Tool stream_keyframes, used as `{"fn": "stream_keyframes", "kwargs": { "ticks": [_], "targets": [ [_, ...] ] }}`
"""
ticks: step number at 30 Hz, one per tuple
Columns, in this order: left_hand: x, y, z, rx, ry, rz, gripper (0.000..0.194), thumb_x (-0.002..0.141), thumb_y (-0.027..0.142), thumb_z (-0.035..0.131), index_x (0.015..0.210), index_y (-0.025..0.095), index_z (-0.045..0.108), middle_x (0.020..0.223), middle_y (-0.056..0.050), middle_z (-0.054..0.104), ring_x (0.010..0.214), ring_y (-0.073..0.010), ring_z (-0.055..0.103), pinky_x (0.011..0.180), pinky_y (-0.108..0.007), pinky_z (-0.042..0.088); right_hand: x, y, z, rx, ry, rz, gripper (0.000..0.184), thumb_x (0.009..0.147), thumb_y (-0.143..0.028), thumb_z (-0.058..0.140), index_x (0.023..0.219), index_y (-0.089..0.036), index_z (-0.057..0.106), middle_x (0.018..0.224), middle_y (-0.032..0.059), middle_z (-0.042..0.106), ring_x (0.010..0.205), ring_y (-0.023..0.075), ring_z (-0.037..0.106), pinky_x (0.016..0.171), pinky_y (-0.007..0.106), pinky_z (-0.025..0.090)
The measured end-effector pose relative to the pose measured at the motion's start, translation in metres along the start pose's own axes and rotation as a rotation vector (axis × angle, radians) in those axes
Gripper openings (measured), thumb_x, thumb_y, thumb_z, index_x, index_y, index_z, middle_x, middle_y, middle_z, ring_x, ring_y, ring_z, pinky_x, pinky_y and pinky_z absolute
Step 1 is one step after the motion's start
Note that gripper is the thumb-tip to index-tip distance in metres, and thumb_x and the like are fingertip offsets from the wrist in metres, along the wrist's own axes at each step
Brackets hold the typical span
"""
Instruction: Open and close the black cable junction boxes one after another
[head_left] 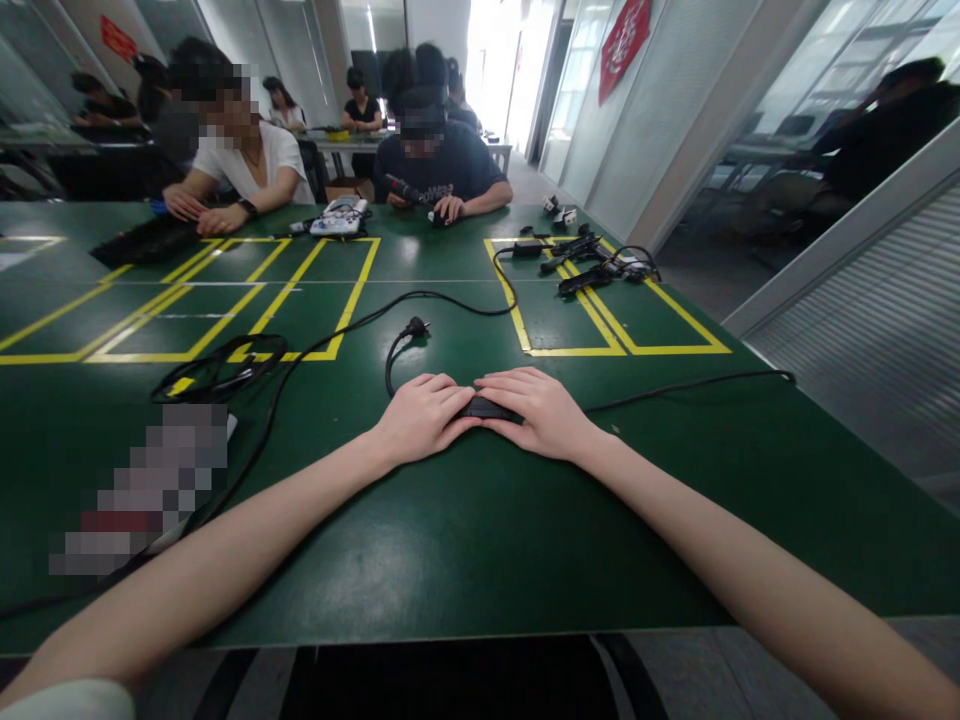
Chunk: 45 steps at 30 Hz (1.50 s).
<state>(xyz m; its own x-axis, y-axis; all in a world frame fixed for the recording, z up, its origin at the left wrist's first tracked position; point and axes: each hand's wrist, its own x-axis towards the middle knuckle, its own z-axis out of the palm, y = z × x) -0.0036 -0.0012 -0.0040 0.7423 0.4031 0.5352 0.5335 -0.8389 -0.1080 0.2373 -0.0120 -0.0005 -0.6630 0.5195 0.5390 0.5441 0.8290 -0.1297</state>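
Both hands rest at the middle of the green table on a slim black power adapter (491,408). My left hand (424,416) is curled around its left end, thumb in front. Around the right end, my right hand (541,412) closes in the same way, and the fingertips of both hands nearly meet. Only a short stretch of the adapter shows between them. A short black cord bends up behind my left hand to a mains plug (415,327). From beside my right hand a thin black cable (690,385) runs off to the right.
A coiled black cable (217,368) and a blurred flat object (150,490) lie to the left. A long cord (405,295) crosses the table. Black tools and cables (581,262) sit at the back right near yellow tape (682,350). Two people sit across the table.
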Motion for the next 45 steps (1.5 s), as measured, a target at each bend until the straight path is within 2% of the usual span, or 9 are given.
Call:
{"fn": "stream_keyframes", "kwargs": {
  "ticks": [10,14,18,22,26,30,32,39,45],
  "targets": [
    [0.0,-0.003,0.0,-0.007,0.034,0.006,0.044,0.107,0.05,0.046,0.116,0.015,0.071,0.094,-0.01,0.077,0.089,-0.0219,0.07,0.082,-0.035,0.054,-0.005,0.017,-0.018,0.189,-0.122,0.045,0.031,0.095,-0.041,0.07,0.118,-0.021,0.077,0.118,0.0115,0.077,0.106,0.0264,0.072,0.094,0.042,0.058],
    [-0.001,-0.005,0.002,0.0,0.093,0.006,0.043,0.106,0.049,0.049,0.116,0.013,0.071,0.098,-0.011,0.079,0.089,-0.0217,0.073,0.082,-0.035,0.056,-0.009,0.018,-0.023,0.323,-0.167,0.215,0.035,0.094,-0.042,0.07,0.119,-0.019,0.076,0.112,0.0118,0.078,0.099,0.0258,0.073,0.089,0.039,0.058],
    [-0.002,-0.005,0.001,-0.004,0.162,0.097,0.034,0.106,0.042,0.054,0.124,0.016,0.067,0.12,-0.012,0.078,0.107,-0.0213,0.075,0.092,-0.036,0.057,-0.008,0.012,-0.027,0.62,-0.201,0.489,0.04,0.101,-0.05,0.055,0.118,-0.018,0.071,0.088,0.006,0.077,0.073,0.0175,0.07,0.064,0.028,0.055],
    [-0.003,-0.001,-0.003,0.011,0.226,0.203,0.031,0.105,0.032,0.059,0.133,0.019,0.062,0.129,-0.01,0.075,0.12,-0.0204,0.071,0.1,-0.036,0.056,-0.005,0.006,-0.026,0.959,-0.404,0.642,0.056,0.101,-0.058,0.048,0.129,-0.013,0.064,0.08,0.0054,0.075,0.057,0.0149,0.067,0.048,0.024,0.048],
    [-0.003,0.002,-0.003,-0.029,0.262,0.164,0.029,0.104,0.031,0.06,0.128,0.018,0.064,0.13,-0.012,0.074,0.116,-0.0208,0.073,0.098,-0.034,0.058,-0.005,0.004,-0.022,0.723,-0.272,0.564,0.044,0.098,-0.048,0.06,0.122,-0.013,0.071,0.104,0.0122,0.079,0.082,0.0223,0.076,0.067,0.032,0.06],
    [-0.002,-0.001,0.002,-0.089,0.163,-0.075,0.054,0.1,0.052,0.061,0.138,0.013,0.06,0.11,-0.014,0.079,0.094,-0.0229,0.078,0.087,-0.036,0.061,-0.007,0.002,-0.015,0.215,-0.051,0.293,0.031,0.097,-0.033,0.065,0.123,-0.019,0.074,0.119,0.0116,0.078,0.106,0.0282,0.074,0.093,0.043,0.06],
    [-0.003,-0.002,0.005,-0.113,0.093,-0.114,0.046,0.104,0.05,0.054,0.13,0.014,0.065,0.099,-0.01,0.08,0.085,-0.0216,0.078,0.083,-0.035,0.06,-0.006,0.001,-0.012,0.109,-0.016,0.155,0.028,0.099,-0.029,0.061,0.123,-0.019,0.073,0.119,0.0119,0.078,0.11,0.0279,0.073,0.095,0.043,0.06],
    [-0.003,-0.002,0.003,-0.138,0.073,-0.09,0.045,0.106,0.052,0.047,0.116,0.015,0.072,0.093,-0.01,0.078,0.084,-0.0208,0.074,0.076,-0.032,0.058,0.0,-0.006,-0.002,0.056,0.022,0.096,0.028,0.102,-0.035,0.06,0.123,-0.02,0.071,0.115,0.0112,0.078,0.104,0.0259,0.075,0.091,0.04,0.062],
    [-0.004,-0.002,0.002,-0.143,0.063,-0.087,0.046,0.105,0.052,0.049,0.116,0.015,0.073,0.092,-0.01,0.075,0.083,-0.0206,0.072,0.075,-0.032,0.059,-0.003,-0.001,-0.015,0.222,-0.18,0.125,0.037,0.104,-0.028,0.052,0.139,-0.023,0.064,0.135,0.0101,0.071,0.122,0.0256,0.069,0.105,0.042,0.057]
  ]
}}
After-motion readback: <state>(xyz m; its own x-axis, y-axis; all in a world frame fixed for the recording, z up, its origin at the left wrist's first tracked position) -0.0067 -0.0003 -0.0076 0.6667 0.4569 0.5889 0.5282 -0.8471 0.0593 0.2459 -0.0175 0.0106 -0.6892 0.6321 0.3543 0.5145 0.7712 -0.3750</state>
